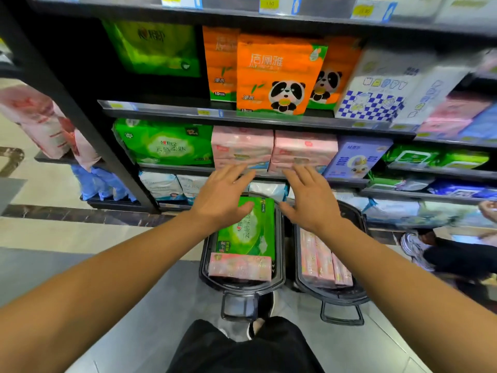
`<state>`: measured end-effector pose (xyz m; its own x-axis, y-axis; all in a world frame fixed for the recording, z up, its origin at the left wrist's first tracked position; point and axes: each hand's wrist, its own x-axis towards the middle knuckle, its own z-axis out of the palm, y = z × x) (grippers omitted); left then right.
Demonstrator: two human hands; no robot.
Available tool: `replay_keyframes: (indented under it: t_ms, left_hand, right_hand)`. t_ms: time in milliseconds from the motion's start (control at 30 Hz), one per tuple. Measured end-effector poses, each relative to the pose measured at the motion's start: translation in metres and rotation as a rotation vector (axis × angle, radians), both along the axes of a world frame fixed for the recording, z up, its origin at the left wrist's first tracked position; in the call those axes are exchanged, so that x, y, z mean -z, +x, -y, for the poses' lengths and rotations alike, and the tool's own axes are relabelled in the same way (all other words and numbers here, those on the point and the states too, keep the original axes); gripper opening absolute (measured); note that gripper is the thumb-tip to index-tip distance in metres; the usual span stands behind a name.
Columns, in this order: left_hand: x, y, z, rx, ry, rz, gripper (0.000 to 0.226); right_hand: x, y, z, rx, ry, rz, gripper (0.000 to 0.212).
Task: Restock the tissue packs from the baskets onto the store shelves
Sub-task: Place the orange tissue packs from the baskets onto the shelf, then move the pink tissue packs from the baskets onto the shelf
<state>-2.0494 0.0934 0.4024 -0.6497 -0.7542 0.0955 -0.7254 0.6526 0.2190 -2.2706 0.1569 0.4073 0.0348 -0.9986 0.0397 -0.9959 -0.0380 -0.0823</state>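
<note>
Two black baskets stand on the floor in front of the shelves. The left basket (279, 275) holds a green tissue pack (250, 238) and a pink tissue pack (239, 266). The right basket (357, 292) holds several pink packs (322, 262). My left hand (223, 195) and my right hand (309, 197) hover open and empty above the baskets, fingers stretched toward the shelf. Just beyond the fingertips, two pink tissue packs (242, 145) (304, 149) sit side by side on the middle shelf (349, 181).
Orange panda packs (277, 76) and a green pack (156, 47) fill the upper shelf. A green pack (166, 144) and a purple pack (357, 157) flank the pink ones. Another person's shoe (414, 246) and hand (488, 210) show at the right.
</note>
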Motion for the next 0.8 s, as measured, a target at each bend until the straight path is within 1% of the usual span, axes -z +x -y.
replay_keyframes:
  t_ms: [167,267,400,533,700,800]
  left_hand:
    - [0.018,0.017,-0.044,0.016,0.05,0.0,0.077]
    - [0.032,0.029,-0.068,-0.016,0.108,0.012,0.08]
    - [0.059,0.038,-0.094,-0.035,0.165,0.024,0.08]
    - [0.101,0.04,-0.111,-0.101,0.285,-0.022,0.079]
    - [0.146,0.039,-0.115,-0.175,0.309,0.023,0.082]
    - [0.175,0.04,-0.104,-0.211,0.363,0.068,0.086]
  right_hand:
    - [0.026,0.021,-0.054,-0.007,0.07,0.03,0.079]
    - [0.046,0.03,-0.078,-0.026,0.147,0.08,0.085]
    - [0.073,0.032,-0.104,-0.057,0.215,0.111,0.079]
    - [0.103,0.022,-0.116,-0.081,0.322,0.138,0.079]
    - [0.148,0.008,-0.116,-0.082,0.446,0.176,0.082]
    - [0.177,0.005,-0.106,-0.084,0.498,0.197,0.084]
